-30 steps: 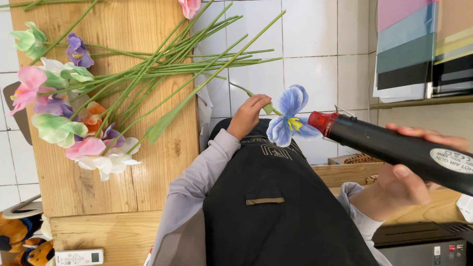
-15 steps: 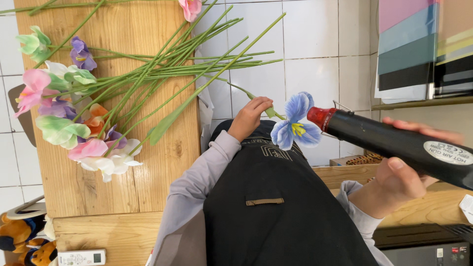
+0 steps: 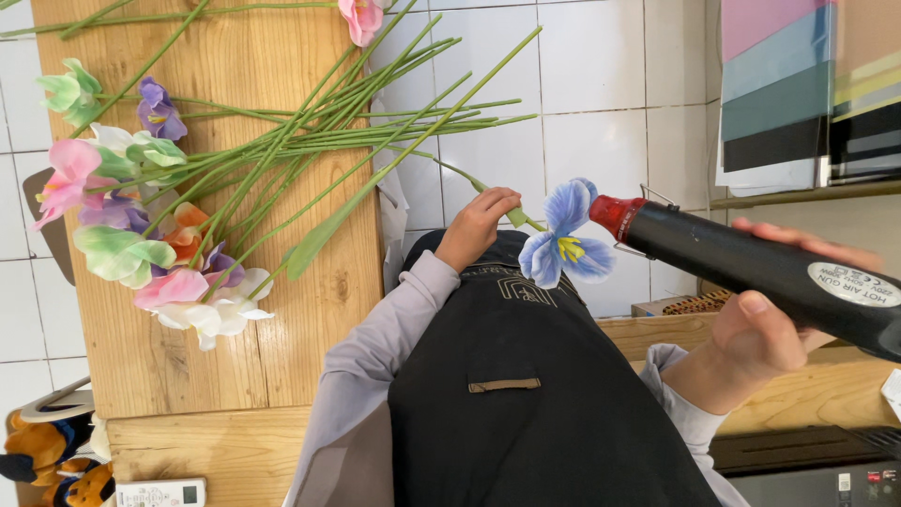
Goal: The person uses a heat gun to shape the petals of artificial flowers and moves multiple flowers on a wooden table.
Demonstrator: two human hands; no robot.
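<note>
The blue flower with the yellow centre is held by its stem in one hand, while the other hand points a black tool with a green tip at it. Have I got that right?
Not quite: in the head view the tip of the black heat tool is red, not green. The rest holds: the left hand holds the blue flower by its stem, and the right hand points the tool at it.

Blue flower (image 3: 566,246) w/ yellow centre; black heat gun (image 3: 770,272), red nozzle.

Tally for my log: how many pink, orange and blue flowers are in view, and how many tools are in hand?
pink flowers: 3
orange flower: 1
blue flower, in the left hand: 1
heat gun, in the right hand: 1
Total: 6
</note>
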